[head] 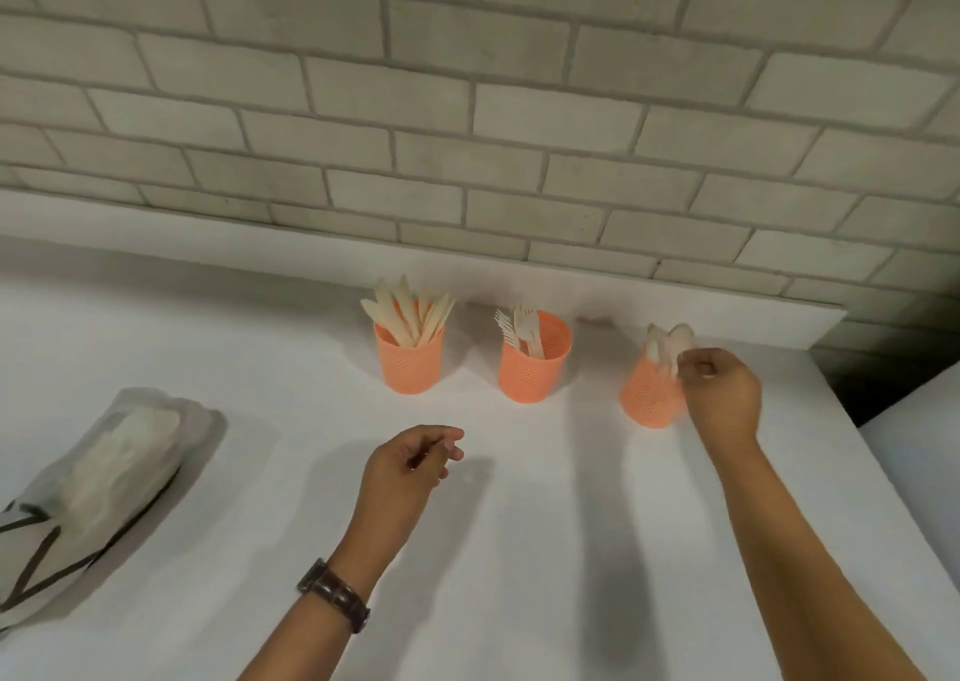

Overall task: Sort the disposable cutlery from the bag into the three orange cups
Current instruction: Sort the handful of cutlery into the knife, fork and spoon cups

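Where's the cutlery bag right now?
Head view: the bag lies far left on the white counter, left of the left hand, apart from the leftmost orange cup.

The left cup (410,368), the middle cup (530,376) and the right cup (649,402) are salmon orange, dotted with a fine grid of small holes, and the knives (408,311), forks (521,328) and spoons (674,341) in them are pale cream like light wood. The tabletop (545,550) is plain white with soft grey shadows, and the wall (467,109) behind is pale grey-beige brick in staggered rows with darker grey joints. The bag (98,488) is cloudy whitish grey with dark brown-black lines across its near end and cream shapes showing through; the watch strap (337,595) is dark brown.
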The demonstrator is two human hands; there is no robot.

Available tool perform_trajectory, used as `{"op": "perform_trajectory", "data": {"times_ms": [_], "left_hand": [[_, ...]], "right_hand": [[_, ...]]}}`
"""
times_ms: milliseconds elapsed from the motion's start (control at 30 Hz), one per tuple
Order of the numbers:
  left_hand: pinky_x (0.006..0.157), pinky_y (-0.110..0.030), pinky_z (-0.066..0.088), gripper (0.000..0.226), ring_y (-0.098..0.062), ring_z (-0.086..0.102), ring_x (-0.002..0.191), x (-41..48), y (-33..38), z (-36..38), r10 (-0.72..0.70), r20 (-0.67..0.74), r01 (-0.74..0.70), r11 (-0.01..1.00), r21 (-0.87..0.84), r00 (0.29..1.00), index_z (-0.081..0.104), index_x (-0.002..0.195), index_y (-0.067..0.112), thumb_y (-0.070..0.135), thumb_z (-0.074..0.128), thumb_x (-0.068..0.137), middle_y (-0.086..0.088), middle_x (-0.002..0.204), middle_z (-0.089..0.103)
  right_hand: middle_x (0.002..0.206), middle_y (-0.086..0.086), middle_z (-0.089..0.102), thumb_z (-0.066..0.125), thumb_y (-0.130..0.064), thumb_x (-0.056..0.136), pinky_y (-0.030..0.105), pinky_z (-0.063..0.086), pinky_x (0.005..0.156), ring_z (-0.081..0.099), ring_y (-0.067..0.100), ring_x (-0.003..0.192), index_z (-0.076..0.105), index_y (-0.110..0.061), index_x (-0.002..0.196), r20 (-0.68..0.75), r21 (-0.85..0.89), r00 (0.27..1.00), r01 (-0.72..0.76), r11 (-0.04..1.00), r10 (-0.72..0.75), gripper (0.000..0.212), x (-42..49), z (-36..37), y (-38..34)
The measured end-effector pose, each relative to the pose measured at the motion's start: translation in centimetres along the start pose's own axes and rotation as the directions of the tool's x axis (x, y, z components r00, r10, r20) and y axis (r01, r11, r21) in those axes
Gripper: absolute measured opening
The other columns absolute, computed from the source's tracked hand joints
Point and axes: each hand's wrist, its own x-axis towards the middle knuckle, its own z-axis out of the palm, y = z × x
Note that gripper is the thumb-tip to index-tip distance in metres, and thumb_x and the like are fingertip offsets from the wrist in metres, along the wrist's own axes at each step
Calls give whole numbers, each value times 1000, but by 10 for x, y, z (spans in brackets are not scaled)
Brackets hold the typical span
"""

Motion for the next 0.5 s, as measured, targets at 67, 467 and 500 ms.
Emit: {"op": "perform_trajectory", "data": {"times_ms": [67,467,500], "left_hand": [[59,-10,47,25,-2,55,57,-8,-2,-11,-11,-23,11,1000,0,1000,72,86,23,6,54,90,8,70,71],[65,-17,49,21,2,58,60,-53,-22,-191,0,-385,50,991,120,923,70,89,26,11,56,91,14,74,71],[69,-18,50,19,3,60,65,-56,-24,-208,22,-417,51,985,162,909,70,90,25,12,57,90,11,74,71]], "right_hand": [[82,9,67,58,-11,86,24,36,65,60,27,78,69,-11,87,105,50,992,62,997,-67,11,-35,8,-10],[68,-11,68,63,-7,82,24,48,62,65,14,62,66,-27,69,600,199,789,14,980,-133,24,-215,88,-63],[68,-10,68,62,-6,81,28,48,63,65,17,63,66,-27,69,614,196,779,2,981,-124,25,-227,97,-68]]}}
